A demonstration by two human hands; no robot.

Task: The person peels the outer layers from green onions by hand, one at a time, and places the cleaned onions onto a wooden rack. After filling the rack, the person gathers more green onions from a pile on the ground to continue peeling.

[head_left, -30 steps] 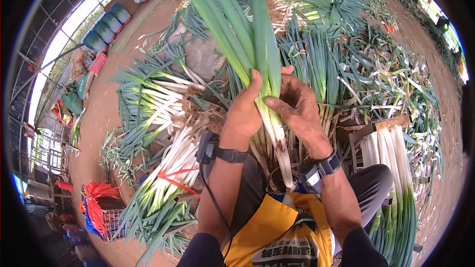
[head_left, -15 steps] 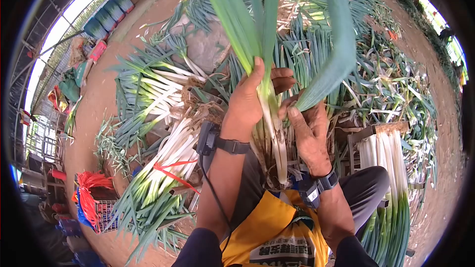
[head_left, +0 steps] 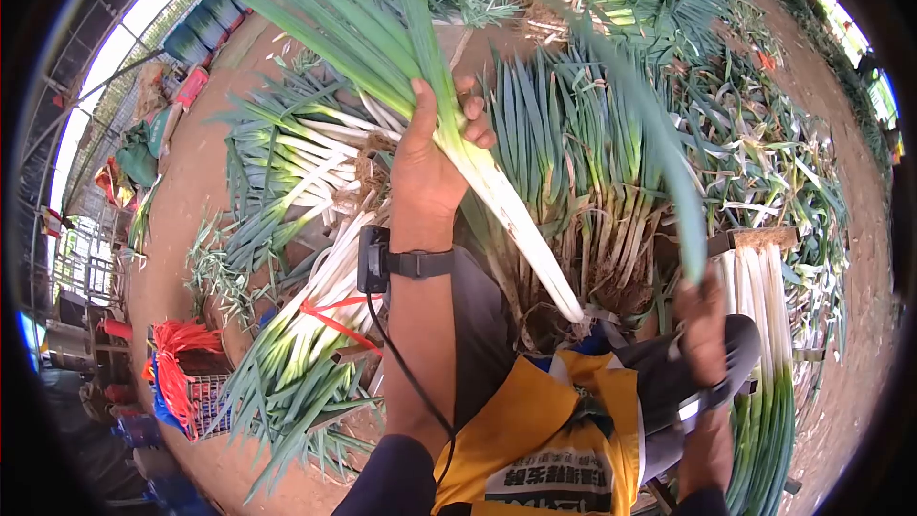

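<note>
My left hand is closed around a large green onion, gripping it where the white stalk turns green. Its leaves fan up to the upper left, and the pale root end slants down to the right over my lap. Low on the right, my right hand, smeared by motion, pinches the end of a long green leaf. That leaf arcs up toward the top of the view; whether it still joins the stalk, I cannot tell. Untrimmed green onions with soil on their roots stand bunched just beyond my hands.
White-stalked onions lie piled at left, one bundle under a red tie. More stalks rest in a metal rack at right, beside a heap of stripped leaves. Red strips hang over a crate at lower left.
My right hand has moved down and right, away from the stalk, drawing the leaf with it. My left hand has shifted left with the onion, which now tilts more.
</note>
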